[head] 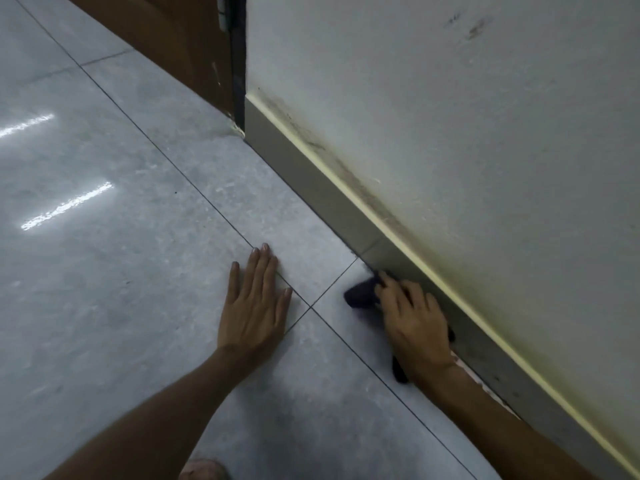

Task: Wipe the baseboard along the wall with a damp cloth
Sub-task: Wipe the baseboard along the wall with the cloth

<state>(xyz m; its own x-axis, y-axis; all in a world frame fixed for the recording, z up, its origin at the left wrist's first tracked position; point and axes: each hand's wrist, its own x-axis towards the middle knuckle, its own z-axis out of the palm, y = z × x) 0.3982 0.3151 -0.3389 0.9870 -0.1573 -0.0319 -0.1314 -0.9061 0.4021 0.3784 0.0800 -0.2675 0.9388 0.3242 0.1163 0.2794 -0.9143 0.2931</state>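
A grey baseboard (311, 174) with a pale yellowish top edge runs along the foot of the white wall, from the door frame at the upper middle down to the lower right. My right hand (414, 322) presses a dark cloth (360, 295) against the baseboard's lower face where it meets the floor. The cloth bunches out to the left of my fingers, and a dark tail shows below my wrist. My left hand (256, 303) lies flat on the floor tile, fingers spread, holding nothing.
The white wall (467, 116) has dark smudges just above the baseboard and near the top right. A brown wooden door (166, 36) and its dark frame (238, 64) stand at the upper middle. Glossy grey floor tiles (104, 237) fill the left. A knee shows at the bottom edge.
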